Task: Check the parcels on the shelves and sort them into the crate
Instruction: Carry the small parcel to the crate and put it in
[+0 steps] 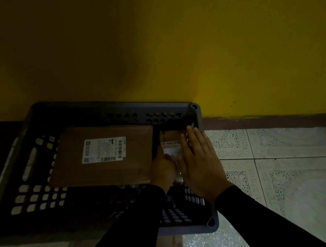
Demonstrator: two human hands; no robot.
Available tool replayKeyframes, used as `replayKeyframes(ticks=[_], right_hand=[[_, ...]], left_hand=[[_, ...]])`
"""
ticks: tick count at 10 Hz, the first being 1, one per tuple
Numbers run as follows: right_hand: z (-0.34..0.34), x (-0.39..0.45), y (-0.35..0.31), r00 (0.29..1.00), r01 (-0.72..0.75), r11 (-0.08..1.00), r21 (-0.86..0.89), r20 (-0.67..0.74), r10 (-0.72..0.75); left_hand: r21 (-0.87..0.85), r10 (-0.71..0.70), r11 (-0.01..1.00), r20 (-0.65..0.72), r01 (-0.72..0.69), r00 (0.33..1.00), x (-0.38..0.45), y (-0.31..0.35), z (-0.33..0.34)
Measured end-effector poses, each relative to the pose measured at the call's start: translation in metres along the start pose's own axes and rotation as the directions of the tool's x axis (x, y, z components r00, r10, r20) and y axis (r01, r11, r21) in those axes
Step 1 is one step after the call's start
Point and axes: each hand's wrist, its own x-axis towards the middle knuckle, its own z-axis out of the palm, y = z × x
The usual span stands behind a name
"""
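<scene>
Right hand, fingers straight and together, lies flat against a small clear-wrapped parcel with a white label, which the left hand grips from below; it stands in the grey perforated plastic crate, just right of a flat brown cardboard parcel

Dark grey perforated crate is holding a brown parcel bearing a white label, sitting against yellow wall on white patterned tiles.
</scene>
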Motion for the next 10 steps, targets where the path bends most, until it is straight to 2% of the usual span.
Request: replayKeyframes(ticks=[1, 3, 4, 5, 6, 7, 8, 10], right_hand=[[0.009, 0.006, 0.009, 0.99, 0.062, 0.993, -0.098, -0.122, -0.074], [0.0, -0.008, 0.017, 0.999, 0.026, 0.999, 0.027, -0.038, -0.025], [-0.035, -0.016, 0.009, 1.0, -0.006, 0.991, 0.133, -0.011, 0.007], [-0.09, -0.019, 0.0, 0.999, -0.052, 0.973, 0.225, 0.005, 0.052], [-0.148, -0.023, -0.009, 0.995, -0.097, 0.953, 0.286, 0.059, 0.084], [-0.225, -0.033, -0.02, 0.993, -0.114, 0.942, 0.317, 0.067, 0.098], [-0.302, -0.043, -0.024, 0.994, -0.112, 0.934, 0.34, 0.028, 0.109], [-0.46, -0.069, -0.025, 0.994, -0.098, 0.922, 0.373, -0.016, 0.112]], left_hand=[[-0.049, 0.013, 0.999, 0.016, -0.012, 1.0, -0.001, 0.004, -0.005], [-0.08, -0.07, 0.994, 0.053, 0.075, 0.996, -0.024, 0.028, -0.031], [-0.025, -0.034, 0.999, 0.053, 0.036, 0.998, -0.043, 0.059, -0.058], [0.082, 0.043, 0.996, 0.06, -0.048, 0.997, -0.072, 0.108, -0.091], [0.032, 0.092, 0.995, 0.018, -0.092, 0.996, -0.105, 0.165, -0.124], [0.097, 0.113, 0.989, 0.009, -0.113, 0.994, -0.156, 0.229, -0.153], [0.021, 0.096, 0.995, -0.036, -0.095, 0.995, -0.206, 0.294, -0.173], [0.009, 0.227, 0.974, -0.05, -0.227, 0.973, -0.314, 0.417, -0.195]])
